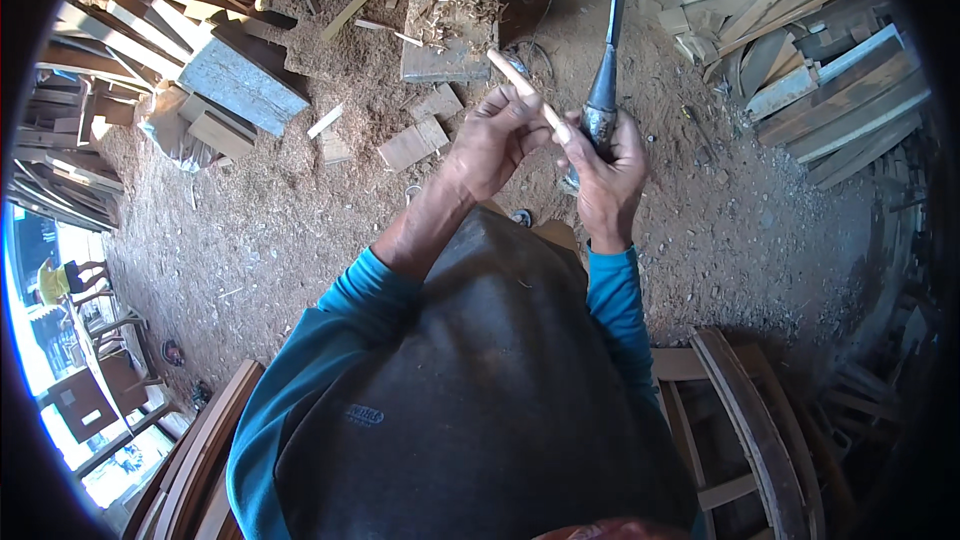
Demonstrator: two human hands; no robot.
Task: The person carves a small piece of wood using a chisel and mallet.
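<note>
Up in front of me, my left hand (490, 148) pinches a thin, pale wooden stick (511, 71) between thumb and fingers. The stick slants from upper left to lower right, and its lower end meets the thumb of my right hand (612, 188). Closed around a dark handle, that right hand holds a chisel (604, 82) with a cone-shaped metal socket and a long narrow blade. Its blade points up and away from me, apart from the stick. Part of the handle is hidden by my fingers.
A wooden block (446, 62) covered in shavings stands ahead, with flat offcuts (414, 144) near it. Lumber is piled at left (240, 80) and right (840, 105). Curved wooden frames (752, 420) stand close behind on both sides. A person in yellow (54, 283) is far left.
</note>
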